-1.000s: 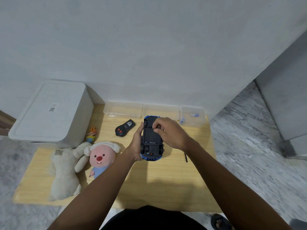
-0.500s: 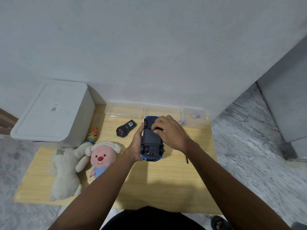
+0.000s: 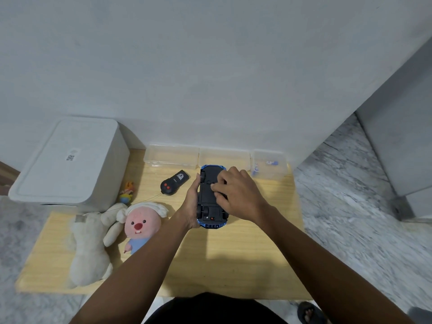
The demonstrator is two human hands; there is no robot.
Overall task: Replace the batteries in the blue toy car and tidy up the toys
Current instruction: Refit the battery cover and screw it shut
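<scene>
Two hands: both on the toy car point(image 3: 208, 195), upside down above the table's point(image 3: 233, 260) far middle.
Left hand point(image 3: 192, 208): grips the car's left side, fingers curled round it.
Right hand point(image 3: 238, 195): bent fingertips point(image 3: 215, 188) press on the black underside.
Left of car: remote point(image 3: 174, 182), pink doll point(image 3: 140, 224), white plush point(image 3: 90, 244).

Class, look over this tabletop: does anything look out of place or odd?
The blue toy car is upside down, wheels up, held by the left hand while the right hand works on its underside. Two plush toys lie toppled.
</scene>
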